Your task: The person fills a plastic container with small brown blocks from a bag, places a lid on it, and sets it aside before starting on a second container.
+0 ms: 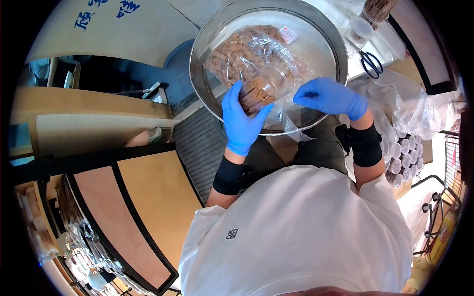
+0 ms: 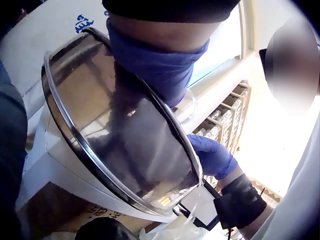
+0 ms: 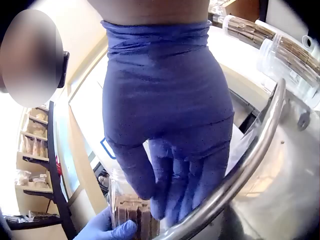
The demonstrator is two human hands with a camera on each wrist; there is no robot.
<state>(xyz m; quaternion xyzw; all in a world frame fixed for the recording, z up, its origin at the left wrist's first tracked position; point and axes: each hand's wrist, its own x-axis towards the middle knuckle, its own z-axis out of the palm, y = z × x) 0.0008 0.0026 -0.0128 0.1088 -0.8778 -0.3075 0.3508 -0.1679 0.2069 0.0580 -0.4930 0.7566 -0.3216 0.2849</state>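
Note:
My blue-gloved left hand (image 1: 243, 121) holds a clear plastic jar (image 1: 259, 93) over the near part of a round metal pan, fingers and thumb around its side. Flat brown pieces (image 3: 137, 215) stand packed upright inside the jar. To the right, my blue-gloved right hand (image 1: 328, 97) hovers by the pan's rim. Its fingers (image 3: 175, 185) extend loosely downward, with nothing visible between them. Beyond the jar, a clear plastic bag (image 1: 242, 54) of similar brown pieces lies in the pan (image 1: 316, 29). The left wrist view mostly shows the pan's outer wall, which hides the left fingers.
Black-handled scissors (image 1: 371, 65) and a clear cup (image 1: 360, 30) sit on the white surface at right. Crumpled plastic (image 1: 414, 108) hangs below them, above several stacked lidded jars (image 1: 406, 158). Filled jars (image 3: 250, 31) lie behind the pan's rim in the right wrist view.

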